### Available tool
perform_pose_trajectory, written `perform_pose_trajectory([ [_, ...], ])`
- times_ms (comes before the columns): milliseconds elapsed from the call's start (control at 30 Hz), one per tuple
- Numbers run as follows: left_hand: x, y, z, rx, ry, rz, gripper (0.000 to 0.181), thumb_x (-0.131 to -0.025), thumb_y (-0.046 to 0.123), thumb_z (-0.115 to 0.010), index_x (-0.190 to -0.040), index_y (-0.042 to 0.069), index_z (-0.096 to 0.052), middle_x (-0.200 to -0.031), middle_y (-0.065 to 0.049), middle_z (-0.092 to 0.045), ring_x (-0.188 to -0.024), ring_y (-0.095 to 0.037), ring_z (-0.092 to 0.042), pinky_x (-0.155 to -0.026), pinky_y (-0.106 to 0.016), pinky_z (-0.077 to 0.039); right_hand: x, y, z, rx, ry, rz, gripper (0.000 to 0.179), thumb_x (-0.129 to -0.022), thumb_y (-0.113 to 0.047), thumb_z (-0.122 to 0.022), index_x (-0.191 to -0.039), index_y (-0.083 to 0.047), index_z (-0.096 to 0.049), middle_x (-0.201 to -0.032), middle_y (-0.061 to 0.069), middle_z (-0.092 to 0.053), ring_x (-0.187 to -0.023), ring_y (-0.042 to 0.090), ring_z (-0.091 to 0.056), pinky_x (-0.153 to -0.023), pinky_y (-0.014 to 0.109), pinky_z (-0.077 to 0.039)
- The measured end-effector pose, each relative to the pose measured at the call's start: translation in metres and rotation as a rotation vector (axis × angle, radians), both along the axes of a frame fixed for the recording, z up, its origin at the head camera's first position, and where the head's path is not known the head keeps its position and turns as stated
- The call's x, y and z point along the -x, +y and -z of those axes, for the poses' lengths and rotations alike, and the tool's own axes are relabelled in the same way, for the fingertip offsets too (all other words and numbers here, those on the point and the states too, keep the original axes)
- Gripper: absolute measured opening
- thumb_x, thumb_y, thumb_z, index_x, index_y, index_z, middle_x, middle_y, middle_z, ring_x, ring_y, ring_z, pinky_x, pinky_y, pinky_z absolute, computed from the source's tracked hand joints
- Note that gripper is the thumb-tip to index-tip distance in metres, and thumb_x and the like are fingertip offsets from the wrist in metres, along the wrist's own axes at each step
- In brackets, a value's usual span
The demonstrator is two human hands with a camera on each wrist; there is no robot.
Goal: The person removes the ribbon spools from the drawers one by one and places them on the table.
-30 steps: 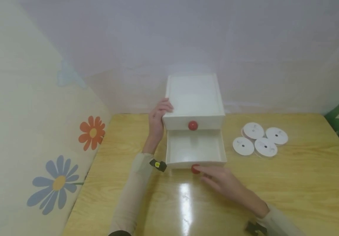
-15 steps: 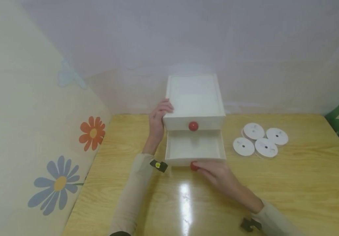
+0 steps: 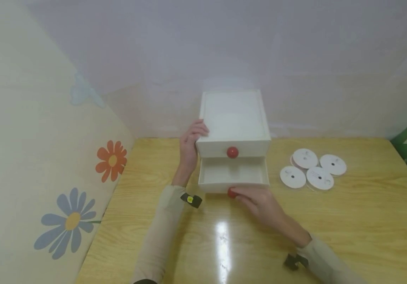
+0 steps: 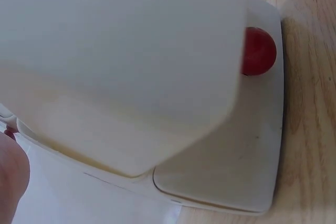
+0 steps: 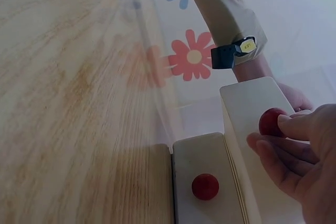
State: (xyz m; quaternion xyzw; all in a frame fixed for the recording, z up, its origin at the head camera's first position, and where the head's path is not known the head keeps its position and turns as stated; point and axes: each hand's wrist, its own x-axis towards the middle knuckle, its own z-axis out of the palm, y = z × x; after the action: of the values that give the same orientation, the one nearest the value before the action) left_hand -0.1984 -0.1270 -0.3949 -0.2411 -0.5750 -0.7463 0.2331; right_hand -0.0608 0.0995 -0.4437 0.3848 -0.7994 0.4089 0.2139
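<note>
A small white drawer cabinet point(image 3: 233, 116) with red knobs stands at the back of the table. My left hand point(image 3: 190, 140) rests against its left side, the fingertips lying over the top edge. My right hand point(image 3: 260, 203) pinches the red knob point(image 5: 272, 122) of the pulled-out drawer point(image 3: 214, 188) between thumb and fingers. No contents show in that drawer. Above it, the top drawer sits closed with its own knob point(image 3: 232, 152). Both wrist views show another closed drawer point(image 5: 194, 156) below, close to the table, with a red knob point(image 4: 259, 51).
Several white spools point(image 3: 319, 178) lie flat in a group on the wooden table point(image 3: 366, 221), right of the cabinet. A pale wall point(image 3: 175, 59) stands close behind. A wall with painted flowers point(image 3: 72, 221) borders the left side.
The drawer has slid partway inward, away from the person, with my right hand moving along on its knob. My left hand has stayed in place on the cabinet.
</note>
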Motion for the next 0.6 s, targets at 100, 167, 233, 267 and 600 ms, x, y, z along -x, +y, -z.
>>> perform_pose_trajectory([
  [100, 0.000, 0.000, 0.001, -0.004, -0.004, 0.001, 0.035, -0.088, 0.001, -0.043, -0.081, 0.020, -0.071, -0.094, 0.005, -0.071, -0.120, -0.021, -0.058, -0.121, -0.045, -0.031, 0.004, 0.000, 0.000, -0.009, -0.002, 0.009, 0.036, -0.078, 0.006, -0.079, -0.112, -0.005, -0.076, -0.108, 0.009, -0.077, -0.096, 0.026, -0.075, -0.085, 0.042, -0.062],
  [167, 0.000, 0.000, 0.001, -0.004, -0.009, 0.002, 0.035, -0.088, 0.001, -0.043, -0.081, 0.020, -0.071, -0.094, 0.005, -0.071, -0.120, -0.021, -0.057, -0.121, -0.045, -0.031, 0.006, 0.000, -0.001, -0.014, -0.010, 0.013, 0.035, -0.079, 0.006, -0.079, -0.113, -0.005, -0.076, -0.109, 0.009, -0.077, -0.097, 0.027, -0.075, -0.086, 0.042, -0.062],
  [233, 0.000, 0.000, 0.001, -0.004, -0.007, 0.004, 0.034, -0.088, 0.002, -0.044, -0.081, 0.020, -0.071, -0.094, 0.005, -0.071, -0.120, -0.020, -0.057, -0.121, -0.045, -0.031, 0.008, 0.000, -0.002, -0.016, -0.023, 0.018, 0.034, -0.080, 0.005, -0.079, -0.113, -0.005, -0.076, -0.110, 0.009, -0.077, -0.099, 0.027, -0.075, -0.087, 0.042, -0.061],
  [267, 0.000, 0.000, 0.001, -0.003, -0.005, 0.004, 0.034, -0.088, 0.002, -0.044, -0.081, 0.020, -0.071, -0.094, 0.005, -0.071, -0.120, -0.020, -0.057, -0.121, -0.045, -0.030, 0.009, 0.000, -0.002, -0.015, -0.032, 0.016, 0.033, -0.081, 0.005, -0.078, -0.113, -0.005, -0.076, -0.110, 0.009, -0.077, -0.099, 0.027, -0.074, -0.087, 0.042, -0.061],
  [600, -0.001, -0.001, 0.001, 0.006, -0.004, -0.009, 0.034, -0.088, 0.005, -0.044, -0.080, 0.024, -0.072, -0.094, 0.006, -0.072, -0.121, -0.020, -0.058, -0.121, -0.045, -0.031, 0.026, -0.004, -0.006, -0.018, -0.111, 0.056, 0.033, -0.081, 0.007, -0.079, -0.113, -0.005, -0.077, -0.111, 0.010, -0.077, -0.103, 0.028, -0.074, -0.091, 0.042, -0.060],
])
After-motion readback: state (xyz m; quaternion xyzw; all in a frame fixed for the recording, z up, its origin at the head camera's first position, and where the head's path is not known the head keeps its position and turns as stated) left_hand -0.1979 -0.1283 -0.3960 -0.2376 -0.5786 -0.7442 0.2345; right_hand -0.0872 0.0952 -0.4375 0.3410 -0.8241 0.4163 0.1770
